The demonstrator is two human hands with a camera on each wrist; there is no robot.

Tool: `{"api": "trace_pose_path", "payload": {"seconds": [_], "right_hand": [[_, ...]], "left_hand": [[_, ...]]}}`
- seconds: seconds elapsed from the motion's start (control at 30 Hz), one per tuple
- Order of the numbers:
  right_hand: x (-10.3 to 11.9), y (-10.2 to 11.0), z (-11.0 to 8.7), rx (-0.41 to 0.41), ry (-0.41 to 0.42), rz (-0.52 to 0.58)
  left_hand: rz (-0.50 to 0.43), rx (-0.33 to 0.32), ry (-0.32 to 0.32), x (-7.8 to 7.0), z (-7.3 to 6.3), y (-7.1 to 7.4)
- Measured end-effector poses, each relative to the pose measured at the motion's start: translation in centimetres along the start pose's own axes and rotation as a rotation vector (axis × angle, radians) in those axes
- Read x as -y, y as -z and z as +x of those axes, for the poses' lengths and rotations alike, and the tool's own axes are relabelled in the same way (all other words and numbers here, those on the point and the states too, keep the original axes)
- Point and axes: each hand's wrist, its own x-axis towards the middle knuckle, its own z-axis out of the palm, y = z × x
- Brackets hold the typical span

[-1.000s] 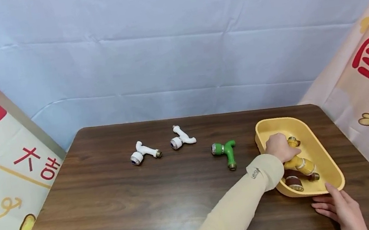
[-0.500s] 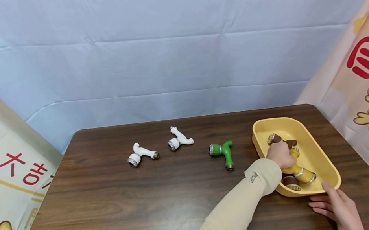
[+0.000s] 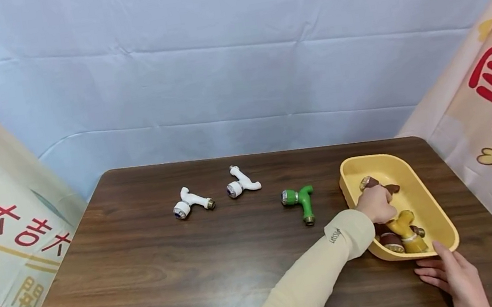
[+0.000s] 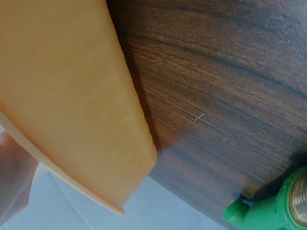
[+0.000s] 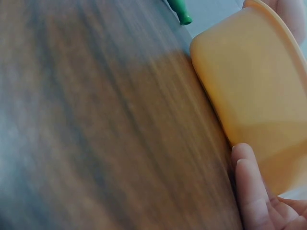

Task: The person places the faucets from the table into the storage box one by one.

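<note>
My left hand (image 3: 375, 204) reaches down into a yellow plastic tray (image 3: 430, 200), knuckles up; its fingertips are hidden, and I cannot tell whether they grip anything. A yellow faucet (image 3: 402, 228) lies just on the near side of that hand. One brown faucet (image 3: 368, 182) shows beyond the knuckles, and another brown faucet (image 3: 390, 242) lies by the tray's near left wall. With the thumb over the rim and fingers against the outer wall, my right hand (image 3: 457, 276) holds the tray's near right corner. The right wrist view shows those fingers (image 5: 249, 187) low on the wall.
Left of the tray a green faucet (image 3: 303, 203) lies on the dark wooden table (image 3: 174, 281). Farther left are two white faucets, one nearer the back (image 3: 242, 181) and one to its left (image 3: 190, 203). A pale cloth (image 3: 215, 73) hangs behind the table.
The yellow faucet has turned and shifted toward the tray's near end. A brown faucet now shows beyond my left hand, which has moved slightly. My right hand keeps its place on the corner.
</note>
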Motion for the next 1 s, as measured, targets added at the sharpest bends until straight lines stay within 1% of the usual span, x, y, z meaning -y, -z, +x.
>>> {"api": "trace_pose_path", "payload": {"seconds": [0.13,0.23,0.37,0.53,0.77,0.83,1.0], "right_hand": [[0.2,-0.1,-0.1,-0.010,-0.013,0.000],[0.4,-0.2,-0.2,-0.022,-0.022,-0.013],[0.5,-0.4,-0.3,-0.036,-0.026,-0.021],[0.6,-0.5,-0.3,-0.028,-0.042,0.002],[0.4,-0.4,0.1,-0.039,-0.040,0.000],[0.3,-0.4,0.3,-0.042,-0.044,0.008],[0.0,-0.1,0.6,-0.041,-0.050,0.026]], "left_hand": [[-0.052,0.005,-0.011,0.2,0.0,0.3],[-0.063,-0.001,-0.014,0.4,0.0,0.7],[-0.053,-0.013,-0.035,0.7,-0.2,1.2],[-0.090,-0.009,-0.029,1.1,-0.6,1.8],[-0.350,0.066,0.042,1.7,-1.4,2.6],[-0.390,0.075,0.041,1.9,-1.6,2.7],[-0.477,0.069,0.021,2.5,-2.1,3.1]]}}
